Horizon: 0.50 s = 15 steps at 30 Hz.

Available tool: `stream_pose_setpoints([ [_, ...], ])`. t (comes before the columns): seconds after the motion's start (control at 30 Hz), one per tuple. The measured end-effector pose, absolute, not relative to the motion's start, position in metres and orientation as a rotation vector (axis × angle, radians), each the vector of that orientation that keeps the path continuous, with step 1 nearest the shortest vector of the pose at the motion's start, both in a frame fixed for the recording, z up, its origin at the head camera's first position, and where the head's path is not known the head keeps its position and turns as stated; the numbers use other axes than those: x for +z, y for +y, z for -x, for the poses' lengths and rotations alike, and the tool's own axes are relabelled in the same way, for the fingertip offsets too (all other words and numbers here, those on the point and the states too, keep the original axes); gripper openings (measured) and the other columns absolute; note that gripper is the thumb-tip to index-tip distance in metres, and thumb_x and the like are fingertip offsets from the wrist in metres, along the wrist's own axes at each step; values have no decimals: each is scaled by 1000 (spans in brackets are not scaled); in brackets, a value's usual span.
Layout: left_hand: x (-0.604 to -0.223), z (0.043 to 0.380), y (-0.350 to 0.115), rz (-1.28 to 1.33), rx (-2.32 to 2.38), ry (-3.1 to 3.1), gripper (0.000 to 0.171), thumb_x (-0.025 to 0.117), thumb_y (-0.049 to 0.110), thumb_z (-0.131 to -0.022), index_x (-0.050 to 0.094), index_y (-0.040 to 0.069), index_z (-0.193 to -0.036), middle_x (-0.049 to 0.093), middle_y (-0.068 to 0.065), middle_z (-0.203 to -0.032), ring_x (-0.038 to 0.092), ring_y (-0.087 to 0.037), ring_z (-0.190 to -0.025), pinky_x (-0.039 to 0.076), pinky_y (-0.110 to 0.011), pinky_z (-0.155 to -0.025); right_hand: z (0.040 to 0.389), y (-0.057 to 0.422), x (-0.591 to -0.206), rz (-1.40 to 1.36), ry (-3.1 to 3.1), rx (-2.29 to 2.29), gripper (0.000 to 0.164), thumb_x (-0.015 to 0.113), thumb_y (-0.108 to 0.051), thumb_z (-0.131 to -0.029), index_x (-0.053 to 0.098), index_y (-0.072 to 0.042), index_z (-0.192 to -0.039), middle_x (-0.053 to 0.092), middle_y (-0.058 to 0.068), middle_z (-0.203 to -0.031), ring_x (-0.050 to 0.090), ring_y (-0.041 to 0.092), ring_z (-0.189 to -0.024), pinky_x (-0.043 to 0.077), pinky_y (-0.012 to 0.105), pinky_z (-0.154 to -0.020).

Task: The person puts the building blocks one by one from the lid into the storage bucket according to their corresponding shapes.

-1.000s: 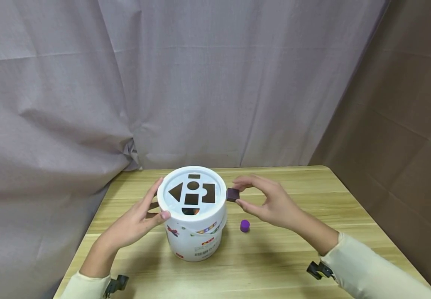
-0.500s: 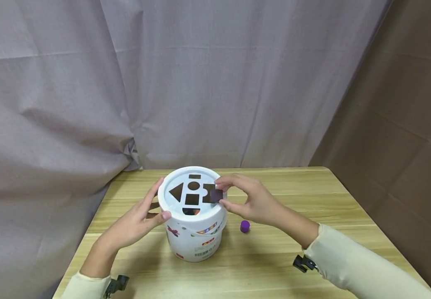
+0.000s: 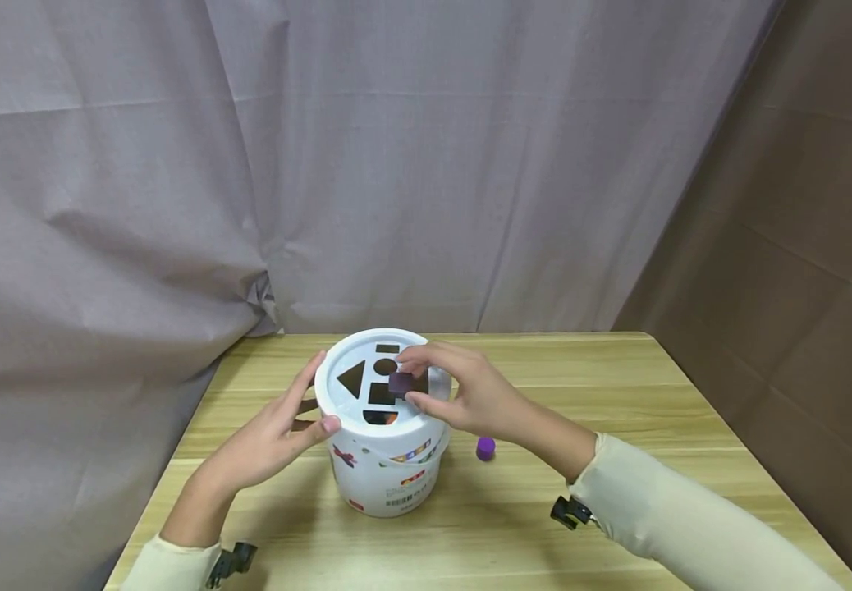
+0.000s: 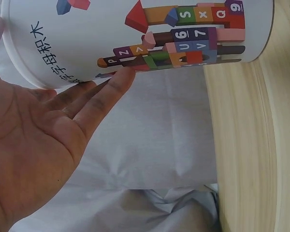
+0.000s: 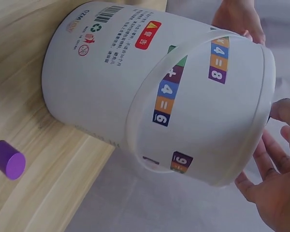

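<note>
My left hand [image 3: 263,447] rests against the left side of a white shape-sorter bucket [image 3: 385,484], thumb on the rim and fingers spread along its wall; in the left wrist view its fingers [image 4: 104,104] are fairly straight. Between thumb and fingertips my right hand [image 3: 470,394] pinches a dark purple block [image 3: 400,383]. The block hovers over the lid [image 3: 348,410], partly covering the square hole and the notched hole. Triangular, round, rectangular and half-round holes show around it. In the right wrist view the block is hidden behind the rim, beside the right hand [image 5: 280,193].
A purple cylinder block [image 3: 485,448] stands on the wooden table [image 3: 544,525], right of the bucket. The bucket's white handle [image 5: 135,111] hangs down its side. Grey curtain [image 3: 411,164] closes off the back, and brown cloth [image 3: 788,271] the right.
My right hand has carried the dark purple block leftward from beside the bucket's rim to above the middle of the lid. The left hand stays at the bucket; the cylinder has not moved.
</note>
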State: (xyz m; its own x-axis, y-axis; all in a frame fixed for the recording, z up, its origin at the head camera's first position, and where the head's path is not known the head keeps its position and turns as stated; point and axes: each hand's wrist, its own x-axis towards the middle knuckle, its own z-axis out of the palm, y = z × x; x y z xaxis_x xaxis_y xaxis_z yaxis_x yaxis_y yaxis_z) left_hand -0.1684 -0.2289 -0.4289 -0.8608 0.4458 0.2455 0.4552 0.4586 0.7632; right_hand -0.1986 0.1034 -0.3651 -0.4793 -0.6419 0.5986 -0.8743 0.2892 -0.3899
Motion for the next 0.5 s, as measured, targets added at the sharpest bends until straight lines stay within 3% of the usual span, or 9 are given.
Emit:
stream_pose_setpoints([
  [0.5,-430,170,-227,810,-1424,-2684,94,68,40,-111,1,45,-177,19,-5,-186,57,-49,-149,63,-50,-107,205,88,-367,-1390,-2338,995,42,88,-6,-94,72,-5,-134,80,8,-126,76,20,-115,62,36,-108],
])
